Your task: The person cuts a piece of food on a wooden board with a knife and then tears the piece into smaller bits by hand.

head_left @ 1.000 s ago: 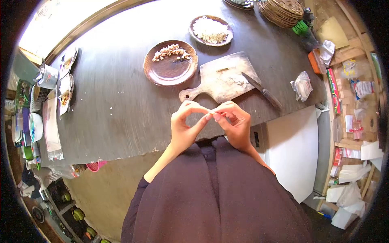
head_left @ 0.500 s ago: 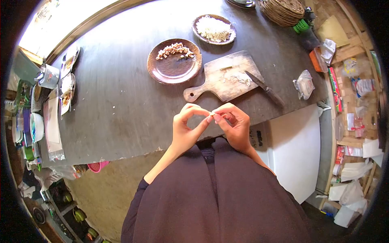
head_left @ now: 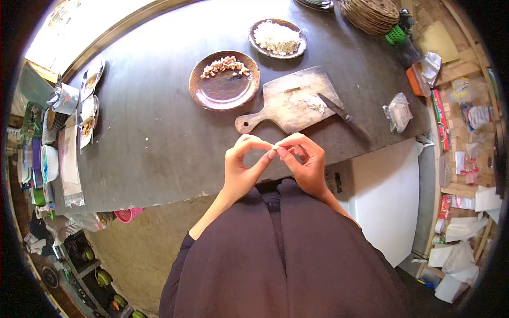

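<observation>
My left hand (head_left: 243, 165) and my right hand (head_left: 306, 165) meet at the fingertips, just over the table's near edge. Between both pinches sits a small pale piece (head_left: 275, 149), mostly covered by fingers and too tiny to name. Beyond them lies a wooden cutting board (head_left: 281, 114) with thin pale shreds (head_left: 314, 103) and a short strip (head_left: 292, 89) on it. A knife (head_left: 344, 115) rests across its right side, handle on the table. Left of the board, a brown plate (head_left: 222, 99) holds small chopped brown-and-white pieces (head_left: 225, 66).
A second plate (head_left: 304, 49) at the back carries a heap of white shreds (head_left: 277, 37). A plastic-wrapped packet (head_left: 397, 112) lies at the right. Woven baskets (head_left: 369, 15) are stacked at the back right. A white panel (head_left: 384, 196) stands below the right edge; containers line the left.
My fingertips remain pinched together on the small piece, with only a slight shift. The table's things sit a little further left in view, as the camera turned slightly.
</observation>
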`<state>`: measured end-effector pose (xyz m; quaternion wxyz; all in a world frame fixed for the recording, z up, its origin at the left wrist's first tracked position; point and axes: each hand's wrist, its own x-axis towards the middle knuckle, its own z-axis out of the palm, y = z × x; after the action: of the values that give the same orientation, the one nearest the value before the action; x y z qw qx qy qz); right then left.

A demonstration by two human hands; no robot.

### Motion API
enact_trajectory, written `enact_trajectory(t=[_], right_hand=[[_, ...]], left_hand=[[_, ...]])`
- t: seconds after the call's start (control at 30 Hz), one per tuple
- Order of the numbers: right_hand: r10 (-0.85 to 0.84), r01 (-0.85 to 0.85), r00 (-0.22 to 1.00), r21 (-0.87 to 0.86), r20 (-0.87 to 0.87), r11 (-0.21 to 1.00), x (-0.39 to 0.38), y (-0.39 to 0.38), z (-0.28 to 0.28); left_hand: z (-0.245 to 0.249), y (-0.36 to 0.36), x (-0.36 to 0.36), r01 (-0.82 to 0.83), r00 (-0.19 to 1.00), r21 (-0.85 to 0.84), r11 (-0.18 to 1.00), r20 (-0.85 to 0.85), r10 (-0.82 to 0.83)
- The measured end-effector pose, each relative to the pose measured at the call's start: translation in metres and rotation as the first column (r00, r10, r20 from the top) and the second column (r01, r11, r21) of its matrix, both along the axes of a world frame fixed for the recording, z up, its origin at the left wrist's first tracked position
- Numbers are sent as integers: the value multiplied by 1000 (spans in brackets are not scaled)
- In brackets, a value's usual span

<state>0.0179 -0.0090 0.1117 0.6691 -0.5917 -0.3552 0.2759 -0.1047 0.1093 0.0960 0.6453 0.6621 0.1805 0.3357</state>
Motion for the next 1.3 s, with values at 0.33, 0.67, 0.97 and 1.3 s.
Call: enact_trajectory(t=[0.33, 0.67, 0.97, 1.3], right_hand=[[-8, 9, 1000, -14, 6, 1000, 30, -20, -1], [8, -8, 1000, -2, -19, 1000, 64, -41, -7], [29, -30, 999, -12, -19, 999, 92, -57, -14], [109, -109, 994, -26, -15, 994, 121, -58, -14]], left_hand=[[0, -17, 31, 14, 1000, 18, 1000, 20, -14], [-3, -42, 63, -1, 1000, 7, 1000, -6, 1], [-11, -61, 88, -28, 999, 27, 999, -32, 29], [-12, -70, 107, -91, 995, 29, 995, -26, 91]])
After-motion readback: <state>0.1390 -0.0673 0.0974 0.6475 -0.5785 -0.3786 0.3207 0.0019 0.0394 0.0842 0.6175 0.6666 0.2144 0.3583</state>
